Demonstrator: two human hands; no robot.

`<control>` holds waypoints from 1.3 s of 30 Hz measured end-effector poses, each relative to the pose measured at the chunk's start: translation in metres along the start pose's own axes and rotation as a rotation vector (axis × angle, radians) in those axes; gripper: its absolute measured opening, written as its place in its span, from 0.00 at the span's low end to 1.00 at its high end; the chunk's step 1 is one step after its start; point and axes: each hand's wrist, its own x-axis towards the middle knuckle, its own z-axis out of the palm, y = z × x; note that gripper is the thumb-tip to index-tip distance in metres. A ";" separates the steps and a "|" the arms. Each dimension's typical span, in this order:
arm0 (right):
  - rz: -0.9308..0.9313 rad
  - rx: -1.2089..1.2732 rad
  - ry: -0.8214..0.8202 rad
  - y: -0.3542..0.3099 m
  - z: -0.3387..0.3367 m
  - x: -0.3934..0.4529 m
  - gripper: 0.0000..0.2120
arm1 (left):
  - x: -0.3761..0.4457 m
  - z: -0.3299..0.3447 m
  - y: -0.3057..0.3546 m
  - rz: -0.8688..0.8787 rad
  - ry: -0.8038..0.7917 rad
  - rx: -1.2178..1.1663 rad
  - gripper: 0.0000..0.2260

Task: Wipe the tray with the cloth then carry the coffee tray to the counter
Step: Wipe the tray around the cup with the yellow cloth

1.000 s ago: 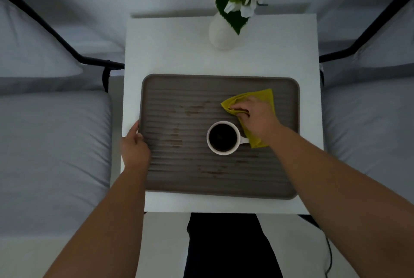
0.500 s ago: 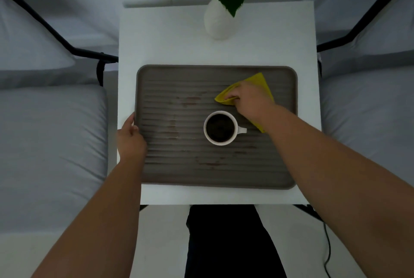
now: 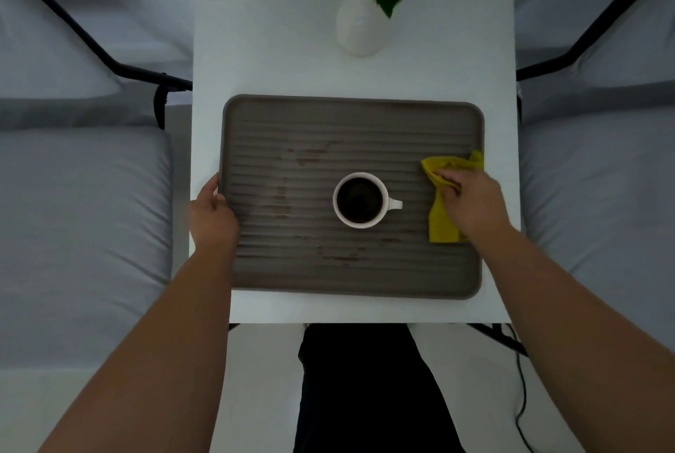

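**A:** What's the setting?

**B:** A small white table [image 3: 277, 50] between two grey cushioned seats, with a white vase [image 3: 361, 28] of flowers at 12 o'clock. The brown ribbed tray [image 3: 350, 270] lies flat on the table's near half, and a white cup [image 3: 359, 199] of dark coffee stands at its centre, handle pointing to 3 o'clock.

**B:** How far along is the wiping?

**A:** Partway, I'd judge. Brownish stains show at 10 and 9 o'clock of the cup and along 6 o'clock, so that ground looks unwiped. The carry to the counter is not begun; no counter is in view.

**B:** And the hands?

**A:** The right hand [image 3: 471, 202] sits at the tray's 3 o'clock edge, palm down, fingers pressing the yellow cloth [image 3: 440, 226] against the ribs; the cloth spills out on the cup side and up toward the rim. The left hand [image 3: 212, 213] is at 9 o'clock, thumb along the rim and fingers curled over the edge, gripping the tray to steady it. Both forearms reach in from 6 o'clock.
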 end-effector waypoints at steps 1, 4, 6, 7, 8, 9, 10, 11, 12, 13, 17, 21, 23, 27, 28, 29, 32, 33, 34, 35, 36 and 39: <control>0.041 0.009 0.008 0.003 0.005 -0.010 0.16 | -0.001 0.000 0.001 -0.002 0.004 0.006 0.21; 0.072 0.042 -0.032 -0.001 0.030 -0.032 0.17 | -0.001 0.000 0.002 -0.021 0.001 0.002 0.21; 0.025 0.068 -0.057 -0.009 0.041 -0.035 0.16 | -0.001 -0.001 0.002 -0.019 -0.010 -0.006 0.21; -0.007 0.071 -0.076 -0.012 0.042 -0.033 0.16 | -0.002 -0.001 0.002 -0.008 -0.013 -0.006 0.22; -0.041 0.064 -0.107 -0.013 0.040 -0.029 0.15 | -0.001 -0.001 0.001 0.004 -0.012 0.002 0.22; -0.073 0.049 -0.141 -0.013 0.037 -0.025 0.15 | -0.002 -0.002 0.001 0.014 -0.014 0.012 0.22; -0.088 0.031 -0.169 -0.010 0.032 -0.022 0.15 | -0.001 -0.002 0.001 0.020 -0.014 0.018 0.22; -0.077 0.021 -0.173 -0.006 0.026 -0.020 0.15 | -0.001 -0.001 0.001 0.020 -0.017 0.019 0.22; -0.040 0.018 -0.144 0.000 0.021 -0.020 0.14 | -0.001 -0.001 0.001 0.016 -0.019 0.016 0.22; 0.015 0.016 -0.092 0.006 0.016 -0.022 0.14 | -0.001 -0.001 0.001 0.011 -0.020 0.010 0.21; 0.192 -0.014 0.071 0.012 0.014 -0.037 0.14 | -0.001 0.000 0.001 0.005 -0.014 -0.008 0.21; 0.159 0.025 0.053 -0.012 0.037 -0.036 0.13 | -0.002 0.000 0.002 0.000 -0.020 -0.017 0.21; 0.062 0.020 0.004 -0.021 0.043 -0.034 0.15 | -0.002 0.000 0.003 0.004 -0.021 -0.010 0.21; 0.154 0.052 0.075 -0.014 0.029 -0.026 0.14 | -0.001 0.001 0.000 0.016 -0.019 -0.013 0.21; 0.219 0.062 0.140 -0.009 0.024 -0.024 0.14 | 0.000 0.001 -0.001 0.022 -0.015 -0.017 0.21; 0.287 0.086 0.196 -0.006 0.021 -0.021 0.14 | -0.001 0.001 -0.001 0.029 -0.014 -0.022 0.21; 0.344 0.090 0.211 -0.015 0.024 -0.012 0.14 | -0.001 0.001 -0.002 0.052 -0.020 -0.008 0.22; 0.284 0.067 0.171 -0.023 0.029 -0.009 0.15 | 0.000 0.001 -0.002 0.055 -0.025 -0.006 0.22; 0.208 0.044 0.123 -0.030 0.034 -0.007 0.15 | 0.001 0.000 -0.003 0.054 -0.027 -0.001 0.22; 0.149 0.023 0.083 -0.036 0.037 -0.005 0.16 | 0.002 0.000 -0.004 0.048 -0.032 0.005 0.22; 0.134 0.018 0.057 -0.037 0.038 -0.003 0.16 | 0.003 0.000 -0.005 0.043 -0.035 0.004 0.22; 0.289 0.052 0.098 -0.026 0.022 -0.002 0.16 | 0.003 0.001 -0.004 0.038 -0.055 -0.021 0.21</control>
